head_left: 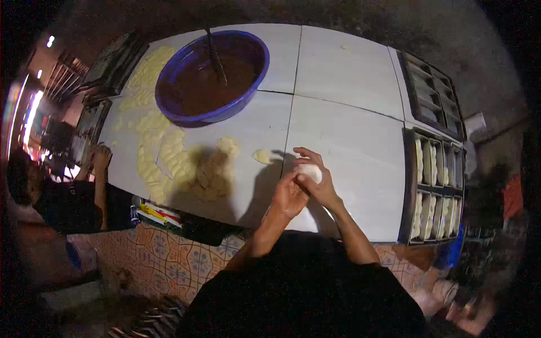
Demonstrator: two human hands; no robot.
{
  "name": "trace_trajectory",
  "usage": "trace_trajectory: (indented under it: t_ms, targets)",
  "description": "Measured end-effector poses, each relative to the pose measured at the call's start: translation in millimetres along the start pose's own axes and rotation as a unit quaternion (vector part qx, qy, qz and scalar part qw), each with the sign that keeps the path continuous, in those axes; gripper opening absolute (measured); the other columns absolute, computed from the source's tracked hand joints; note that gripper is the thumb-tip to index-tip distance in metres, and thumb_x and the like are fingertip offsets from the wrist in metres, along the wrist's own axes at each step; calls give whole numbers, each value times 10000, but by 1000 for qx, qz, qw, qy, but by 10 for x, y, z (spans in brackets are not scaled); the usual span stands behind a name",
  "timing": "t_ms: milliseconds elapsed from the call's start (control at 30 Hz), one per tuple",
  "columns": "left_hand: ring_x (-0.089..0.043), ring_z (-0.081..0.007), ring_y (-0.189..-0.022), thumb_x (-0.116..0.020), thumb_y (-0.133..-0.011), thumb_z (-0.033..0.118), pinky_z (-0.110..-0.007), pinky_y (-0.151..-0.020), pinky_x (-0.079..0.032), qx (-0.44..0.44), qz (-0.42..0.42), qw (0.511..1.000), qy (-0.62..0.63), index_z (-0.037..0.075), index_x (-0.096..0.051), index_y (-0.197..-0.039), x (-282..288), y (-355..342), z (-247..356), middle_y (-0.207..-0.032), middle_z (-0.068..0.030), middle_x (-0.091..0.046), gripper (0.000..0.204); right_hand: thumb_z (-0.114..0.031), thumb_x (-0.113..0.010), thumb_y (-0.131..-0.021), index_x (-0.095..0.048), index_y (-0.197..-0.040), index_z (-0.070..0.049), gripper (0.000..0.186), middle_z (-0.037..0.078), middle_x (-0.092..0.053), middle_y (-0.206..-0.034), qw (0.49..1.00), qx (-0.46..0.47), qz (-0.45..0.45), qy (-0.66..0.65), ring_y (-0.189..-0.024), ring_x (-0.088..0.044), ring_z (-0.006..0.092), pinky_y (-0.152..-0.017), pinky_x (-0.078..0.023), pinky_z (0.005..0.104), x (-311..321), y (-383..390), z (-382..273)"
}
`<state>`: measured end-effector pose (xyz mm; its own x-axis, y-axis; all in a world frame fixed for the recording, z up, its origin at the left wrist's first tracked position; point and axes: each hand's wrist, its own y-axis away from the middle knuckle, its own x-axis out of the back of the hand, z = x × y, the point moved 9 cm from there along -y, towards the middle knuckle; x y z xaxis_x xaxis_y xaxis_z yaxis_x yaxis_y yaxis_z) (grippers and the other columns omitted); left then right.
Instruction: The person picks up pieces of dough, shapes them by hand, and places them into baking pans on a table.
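Over the tiled worktop, a pale, rounded piece of dough is cupped between my two hands. My left hand presses its fingers against the near side of the dough. Curled around the far and right sides is my right hand, its thumb over the top. A small flat dough piece lies on the table just left of them. Farther left, many flattened dough pieces spread over the surface, some in shadow. The underside of the held dough is hidden by my fingers.
A purple basin of brown filling, with a long-handled utensil in it, stands at the far left. Dark baking tins line the right edge, the nearer holding dough strips. At left, another person's hand is by the table edge.
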<state>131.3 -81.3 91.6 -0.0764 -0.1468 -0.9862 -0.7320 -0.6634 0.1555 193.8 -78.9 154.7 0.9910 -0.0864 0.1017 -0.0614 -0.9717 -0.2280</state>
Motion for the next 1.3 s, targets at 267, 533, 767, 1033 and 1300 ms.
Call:
trace_trajectory:
  t_ms: [267,533,767,1033,1300]
  targets:
    - [-586,-265,-1033,-285,-837,722,-390,-947,-431,-58,-72,893,-441,-121,-429,-1263,-913,-935,1488,-1130,-216,-598,956,-437,-588,-840,-103,-1475,-233,824,93,-353,-1402,941,-143,-2,-306,-1156,-454,193,-871,-431,368,-105,-254,432]
    - [-559,-243,-594,-205,-834,760,-386,-593,-444,-71,222,396,-888,-53,-628,-951,-590,-1978,3417,-655,-101,-612,923,-373,-627,-853,-187,-1439,-87,786,145,-453,-1302,921,-143,55,-358,-1181,-496,332,-921,-459,413,-64,-261,783]
    - [-538,-180,-565,-171,-797,814,-316,-532,-428,-104,280,501,-812,-42,-636,-979,-983,-1589,2899,-641,-117,-589,991,-395,-604,-877,-286,-1417,-94,696,56,-530,-1243,936,-135,129,-300,-1009,-545,137,-757,-478,235,82,-265,778]
    - [-600,-260,-967,-427,-970,330,-378,-782,-518,-66,131,859,-490,-61,-492,-1231,-546,-597,906,-1127,-189,-579,475,-43,-576,-894,-598,-1019,42,153,118,-628,-878,858,-247,222,-392,-721,-601,134,-642,-526,241,106,-191,928]
    - [-601,-233,-993,-531,-845,-39,-288,-767,-523,-157,88,622,-762,-68,-512,-1228,-477,-34,566,-1186,-181,-560,384,-51,-621,-803,-662,-1006,-13,210,125,-541,-1060,985,27,85,149,-997,-539,255,-853,-449,323,137,97,64]
